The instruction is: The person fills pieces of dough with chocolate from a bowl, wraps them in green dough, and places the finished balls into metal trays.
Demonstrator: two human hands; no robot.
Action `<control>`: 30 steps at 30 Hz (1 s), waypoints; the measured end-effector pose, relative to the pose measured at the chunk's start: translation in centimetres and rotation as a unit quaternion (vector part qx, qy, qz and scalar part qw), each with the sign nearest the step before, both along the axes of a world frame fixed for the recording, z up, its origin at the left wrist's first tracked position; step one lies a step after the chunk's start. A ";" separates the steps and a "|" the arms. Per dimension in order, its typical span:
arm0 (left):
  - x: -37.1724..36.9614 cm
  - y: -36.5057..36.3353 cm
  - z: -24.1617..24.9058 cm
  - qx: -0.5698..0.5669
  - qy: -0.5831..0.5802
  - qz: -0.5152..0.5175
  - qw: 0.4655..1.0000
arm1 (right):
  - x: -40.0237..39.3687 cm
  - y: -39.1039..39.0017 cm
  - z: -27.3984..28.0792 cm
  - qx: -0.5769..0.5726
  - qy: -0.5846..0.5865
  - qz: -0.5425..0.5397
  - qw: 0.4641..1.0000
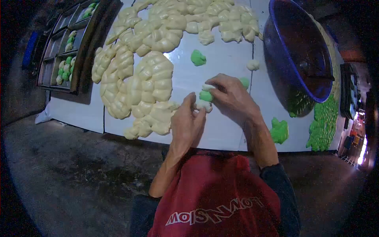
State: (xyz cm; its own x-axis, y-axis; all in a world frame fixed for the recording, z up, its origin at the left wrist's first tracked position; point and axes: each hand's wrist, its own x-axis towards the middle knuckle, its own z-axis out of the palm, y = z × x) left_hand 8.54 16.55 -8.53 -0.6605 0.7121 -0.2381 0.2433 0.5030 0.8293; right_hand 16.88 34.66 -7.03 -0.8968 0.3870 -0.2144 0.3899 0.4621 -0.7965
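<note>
A short row of small dough pieces lies between my hands: a white dough piece [203, 105] nearest me, a green dough piece [205, 96] in the middle and another white piece [208, 87] at the far end. My left hand [184, 120] has thumb and fingers closed around the near white piece. From the right, my right hand [236, 96] pinches the row near its far end, its fingertips partly covering the pieces. A green lump [198, 58] lies beyond the row, and a second green lump [244, 82] shows behind my right hand.
Pale dough [152, 81] in many joined lumps covers the table's left and far side. A purple basin [290, 59] stands at right, near a green dough slab [323, 126] and a green dough piece [279, 130]. At far left, a compartmented tray [48, 63] holds green and white balls.
</note>
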 end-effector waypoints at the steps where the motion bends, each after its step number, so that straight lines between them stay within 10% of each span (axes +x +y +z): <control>1: 0.1 0.2 0.0 0.006 0.002 0.004 1.000 | 0.1 -0.1 -0.5 0.009 0.017 0.019 1.000; 6: 0.6 0.3 -0.1 0.018 0.042 -0.020 0.999 | 0.8 1.1 1.4 0.079 -0.026 0.060 0.995; 10: 0.9 0.0 2.0 -0.001 -0.018 0.023 1.000 | 3.4 4.4 4.0 -0.046 0.011 -0.161 0.986; 24: -4.6 2.9 4.2 -0.021 0.058 0.005 0.998 | -4.4 3.7 -2.4 0.258 0.088 0.014 0.962; 30: -7.9 4.1 4.9 -0.008 0.034 -0.003 0.999 | -6.7 6.2 -2.9 0.137 0.117 -0.217 0.960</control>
State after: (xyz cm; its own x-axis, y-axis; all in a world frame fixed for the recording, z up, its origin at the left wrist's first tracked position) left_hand 0.65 20.67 -3.68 -0.6714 0.7127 -0.2034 0.3021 0.5138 0.8030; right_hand 10.14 40.83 -9.91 -0.6501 0.7477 0.1358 0.4179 0.5010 -0.7578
